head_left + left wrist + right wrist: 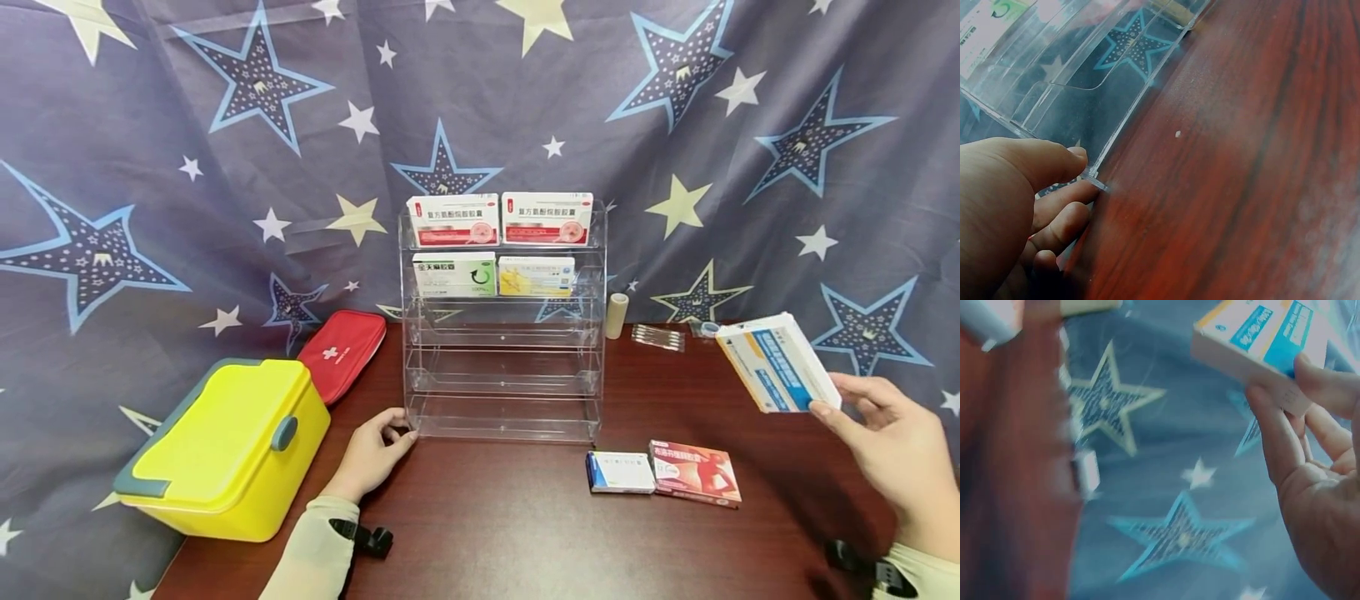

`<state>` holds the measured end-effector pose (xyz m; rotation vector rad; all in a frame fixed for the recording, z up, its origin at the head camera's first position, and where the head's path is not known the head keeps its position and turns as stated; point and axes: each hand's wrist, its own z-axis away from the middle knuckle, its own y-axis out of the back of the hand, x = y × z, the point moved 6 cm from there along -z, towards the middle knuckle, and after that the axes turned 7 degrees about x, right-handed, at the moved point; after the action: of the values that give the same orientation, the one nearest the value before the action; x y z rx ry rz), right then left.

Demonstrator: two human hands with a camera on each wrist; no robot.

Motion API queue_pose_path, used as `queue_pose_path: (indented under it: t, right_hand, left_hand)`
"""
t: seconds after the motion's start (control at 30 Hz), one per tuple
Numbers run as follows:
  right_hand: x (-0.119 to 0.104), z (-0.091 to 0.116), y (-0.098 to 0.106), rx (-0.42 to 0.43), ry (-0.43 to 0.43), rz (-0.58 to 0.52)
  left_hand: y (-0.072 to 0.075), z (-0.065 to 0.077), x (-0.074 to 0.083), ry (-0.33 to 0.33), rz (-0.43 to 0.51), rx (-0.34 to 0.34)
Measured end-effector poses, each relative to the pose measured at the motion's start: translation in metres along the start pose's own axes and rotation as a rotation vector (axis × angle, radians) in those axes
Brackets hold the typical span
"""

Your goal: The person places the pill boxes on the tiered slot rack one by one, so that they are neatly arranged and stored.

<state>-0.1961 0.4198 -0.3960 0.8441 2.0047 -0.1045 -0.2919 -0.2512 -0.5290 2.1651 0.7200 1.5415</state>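
Nearest the head camera, at the lower right, the person's right hand (892, 450) pinches a blue-and-orange box (776, 362) of smooth, pale cardboard, thumb on the printed face and fingers against its side. The box is held up over the right part of the bench (480, 508), in front of a star-patterned curtain (465, 67). In the head view its long axis seems to slant from upper left to lower right, the blue panel and orange edge running the same way; its lettering is too blurred to read.

On the glossy, reddish wood-grained bench lie a small white-and-blue box (624, 472) and, just beside it, a red box (695, 473) lettered 布洛芬缓释胶囊. The left hand (375, 450) grips the near left corner of a clear plastic tiered rack (502, 429) between thumb and fingers. The rack's top tier holds two red-and-white boxes (455, 221) marked 复方氨酚烷胺胶囊; the next tier down holds a green-and-white box (453, 275) marked 全天麻胶囊 and a yellow-and-white box (536, 277).

Right of the rack a beige roll (617, 317) stands upright, a packet of thin sticks (657, 337) flat near it. On the left, a red pouch (345, 350) bears a white cross; in front of it sits a yellow plastic case (225, 442) with a grey latch (284, 433).
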Motion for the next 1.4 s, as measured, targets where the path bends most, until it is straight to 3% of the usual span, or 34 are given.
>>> queue_pose_path:
  t: [0.2, 0.37, 0.73, 0.87, 1.1, 1.4]
  right_hand:
    - [-0.055, -0.025, -0.025, -0.003, 0.115, -0.025]
    - [-0.1, -0.041, -0.058, -0.057, 0.191, -0.038]
    - [-0.177, -0.04, -0.175, -0.14, 0.405, -0.005]
    - [-0.19, -0.037, -0.219, -0.196, 0.433, 0.06]
    - [-0.196, -0.035, -0.286, -0.268, 0.409, 0.136]
    - [-0.201, -0.026, -0.341, -0.328, 0.441, 0.197]
  left_hand:
    - [-0.001, 0.0, -0.001, 0.004, 0.006, 0.003]
    - [0.0, 0.0, -0.001, 0.008, 0.006, 0.006]
    - [-0.001, -0.001, 0.001, 0.016, 0.002, 0.005]
    - [0.0, -0.001, 0.001, 0.004, 0.002, 0.013]
    - [0.0, -0.002, 0.002, -0.012, -0.014, 0.015]
    - [0.001, -0.001, 0.001, 0.0, -0.016, 0.008]
